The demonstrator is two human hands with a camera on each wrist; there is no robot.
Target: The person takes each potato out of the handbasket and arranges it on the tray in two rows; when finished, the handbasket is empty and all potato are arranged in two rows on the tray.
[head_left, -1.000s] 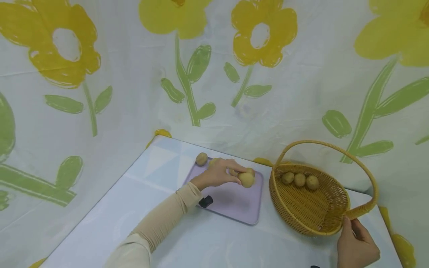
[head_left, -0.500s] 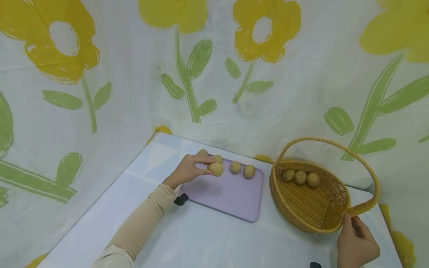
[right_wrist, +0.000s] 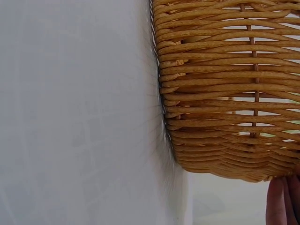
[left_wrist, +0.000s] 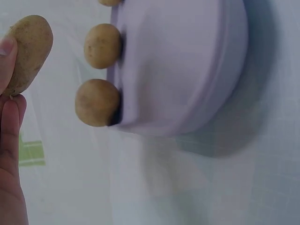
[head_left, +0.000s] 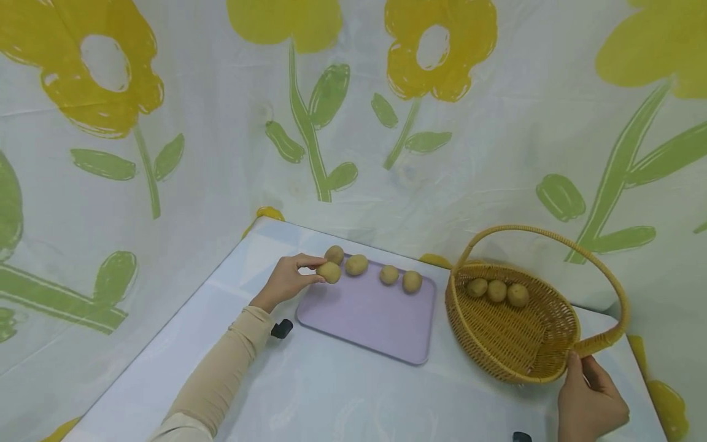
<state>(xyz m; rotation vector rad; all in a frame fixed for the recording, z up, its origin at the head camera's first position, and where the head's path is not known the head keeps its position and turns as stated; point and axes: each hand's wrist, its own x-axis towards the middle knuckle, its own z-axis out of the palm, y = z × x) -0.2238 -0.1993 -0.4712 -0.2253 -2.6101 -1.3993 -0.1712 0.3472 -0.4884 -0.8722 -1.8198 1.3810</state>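
Note:
My left hand (head_left: 289,279) pinches a potato (left_wrist: 32,52) between thumb and fingers, over the left end of a lilac tray (head_left: 364,319). Along the tray's far edge sit several more potatoes; the leftmost potato (head_left: 334,255) is just behind the held one, and another potato (head_left: 411,282) is at the right. At the right of the table stands a wicker basket (head_left: 510,331) with an arched handle and 3 potatoes (head_left: 496,291) lined up at its far side. My right hand (head_left: 591,399) grips the basket's near rim at the foot of the handle; in the right wrist view its fingertips (right_wrist: 276,197) touch the weave.
The table (head_left: 309,393) has a pale blue and white cover. Behind it hangs a white cloth (head_left: 475,184) printed with yellow flowers. A strip of table separates tray and basket.
My left hand has carried the potato leftward across the tray, from near its right end to its left end. The right hand has stayed on the basket.

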